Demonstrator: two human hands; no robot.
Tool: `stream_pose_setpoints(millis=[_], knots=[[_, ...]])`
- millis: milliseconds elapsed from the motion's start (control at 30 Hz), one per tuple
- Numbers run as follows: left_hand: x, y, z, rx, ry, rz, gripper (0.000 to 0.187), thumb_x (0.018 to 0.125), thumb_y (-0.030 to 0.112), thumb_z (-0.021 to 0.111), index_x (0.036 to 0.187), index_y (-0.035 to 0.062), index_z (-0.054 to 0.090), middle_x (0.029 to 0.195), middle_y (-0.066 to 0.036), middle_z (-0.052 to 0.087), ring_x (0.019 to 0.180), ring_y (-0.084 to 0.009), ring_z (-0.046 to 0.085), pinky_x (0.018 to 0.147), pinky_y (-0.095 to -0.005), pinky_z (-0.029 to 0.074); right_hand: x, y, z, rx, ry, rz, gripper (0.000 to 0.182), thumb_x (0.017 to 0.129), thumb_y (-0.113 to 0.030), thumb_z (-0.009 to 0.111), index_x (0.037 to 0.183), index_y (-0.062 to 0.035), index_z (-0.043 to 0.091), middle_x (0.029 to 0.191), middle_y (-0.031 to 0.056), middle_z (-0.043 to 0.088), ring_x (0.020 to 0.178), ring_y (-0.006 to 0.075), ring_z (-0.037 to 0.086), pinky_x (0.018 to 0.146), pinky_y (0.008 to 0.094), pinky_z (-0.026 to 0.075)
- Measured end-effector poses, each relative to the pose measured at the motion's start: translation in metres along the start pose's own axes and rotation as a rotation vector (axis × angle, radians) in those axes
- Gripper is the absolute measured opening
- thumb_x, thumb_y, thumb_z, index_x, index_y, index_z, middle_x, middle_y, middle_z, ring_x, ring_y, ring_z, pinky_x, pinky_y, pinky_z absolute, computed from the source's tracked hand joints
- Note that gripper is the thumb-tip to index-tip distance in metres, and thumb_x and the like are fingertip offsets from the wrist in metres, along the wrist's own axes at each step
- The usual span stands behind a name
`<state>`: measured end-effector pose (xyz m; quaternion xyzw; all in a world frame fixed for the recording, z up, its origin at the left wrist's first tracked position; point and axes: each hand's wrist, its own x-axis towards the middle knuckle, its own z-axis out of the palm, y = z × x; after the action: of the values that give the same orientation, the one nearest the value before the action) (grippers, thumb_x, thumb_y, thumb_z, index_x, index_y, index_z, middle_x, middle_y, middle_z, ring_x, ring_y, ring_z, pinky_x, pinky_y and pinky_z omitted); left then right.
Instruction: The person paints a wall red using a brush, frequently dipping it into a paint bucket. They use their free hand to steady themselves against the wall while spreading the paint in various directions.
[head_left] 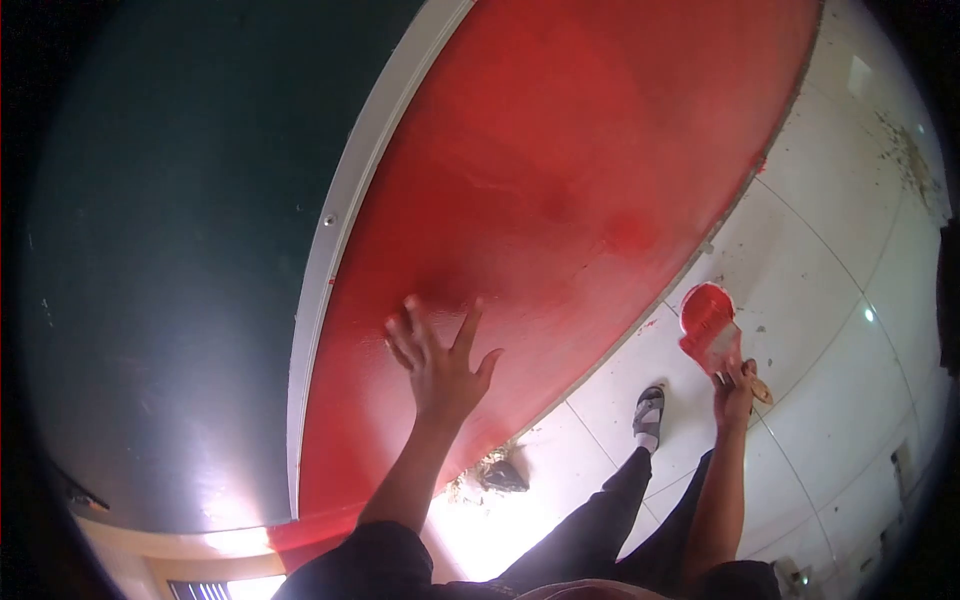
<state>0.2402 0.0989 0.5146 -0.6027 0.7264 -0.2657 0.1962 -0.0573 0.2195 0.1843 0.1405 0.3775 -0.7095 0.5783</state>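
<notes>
My left hand (440, 370) is raised with fingers spread, right up against a glossy red-painted wall panel (540, 170) and holding nothing. In my right hand (734, 395) is a wide paintbrush (722, 350), its wooden handle end showing past my fingers and its bristles coated red. The brush overlaps a round container of red paint (708, 305), whose inside and rim are smeared red.
A pale trim strip (330, 245) divides the red panel from a dark green board (190, 270) on the left. White floor tiles (830, 400) carry specks and red spots. Debris and a dark bag-like item (503, 475) lie by the wall's base. My sandalled foot (649, 408) is near the container.
</notes>
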Motion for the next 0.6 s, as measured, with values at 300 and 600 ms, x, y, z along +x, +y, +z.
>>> stream_pose_setpoints(millis=[300,600], knots=[[-0.047,-0.064,0.045,0.149,0.290,-0.275,0.132,0.046,0.071,0.080,0.150,0.0362,0.006,0.148,-0.035,-0.016,0.130,-0.0662,-0.007,0.098,-0.0790,0.011,-0.052,0.005,0.257,0.286,-0.582,-0.052,0.028,0.085,0.000,0.061,0.088,-0.0173,0.039,0.094,0.0036,0.060,0.080,0.0149,0.063,0.061,0.0294,0.054],[-0.044,-0.064,0.051,0.133,0.309,-0.303,0.133,0.043,0.073,0.079,0.149,0.0396,0.007,0.150,-0.031,-0.017,0.132,-0.0648,-0.005,0.096,-0.0798,0.016,-0.074,-0.001,0.385,0.429,-0.808,-0.147,0.034,0.087,0.000,0.060,0.074,-0.0205,0.035,0.080,0.0009,0.058,0.070,0.0133,0.063,0.051,0.0271,0.048]])
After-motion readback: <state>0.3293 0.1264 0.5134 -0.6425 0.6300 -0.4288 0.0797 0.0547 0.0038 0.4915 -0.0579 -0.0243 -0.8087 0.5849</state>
